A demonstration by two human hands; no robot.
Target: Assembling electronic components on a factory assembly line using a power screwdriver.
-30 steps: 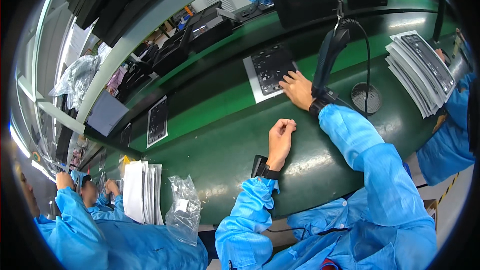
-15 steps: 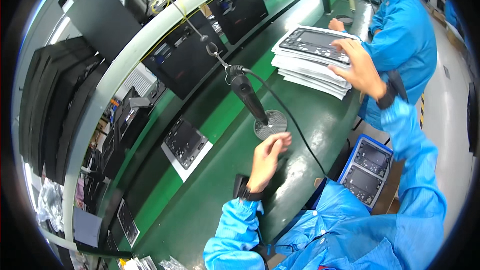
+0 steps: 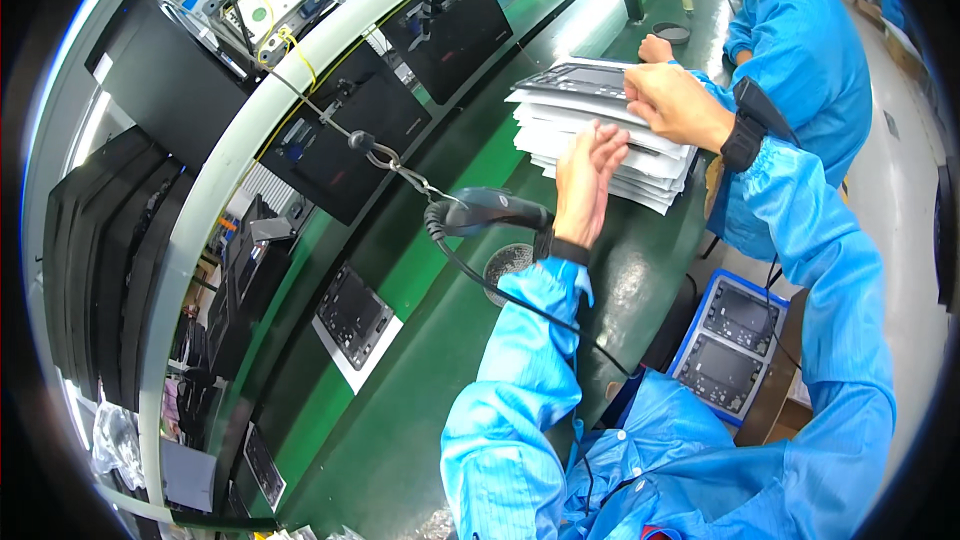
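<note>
Since half a second ago, lifted off the bench [image 3: 400, 410] and brought up against the near edge of the stack [image 3: 600, 135]: left hand [image 3: 588, 180], fingers [image 3: 605, 145] straight and spread, gripping nothing, tips touching the stack's front side. Then as now, resting on top of the stack: right hand [image 3: 675, 105], fingers curled loosely over the uppermost panel [image 3: 585, 77], whether pinching it or only pressing cannot be told. Stacked on the green bench at upper right, a pile of flat white-edged trays, topped by a dark grey panel with rows of small keys. Worn on each wrist, a black band; on both arms, bright blue sleeves. Just left of the left wrist, a black handheld scanner [image 3: 490, 210] on a stand, round base [image 3: 508, 260] below it, coiled cable running up toward the shelf rail. Further left on the bench, a single dark keyed panel on a white sheet [image 3: 352, 315], lying flat and well apart from the stack. Along the shelf above, black rectangular monitors [image 3: 350, 130] tilted forward. At lower right beside the bench, a blue tray [image 3: 735, 340] with two dark panels in its compartments. Beyond the stack, another person in blue [image 3: 800, 50], one hand near the stack's far side.
</note>
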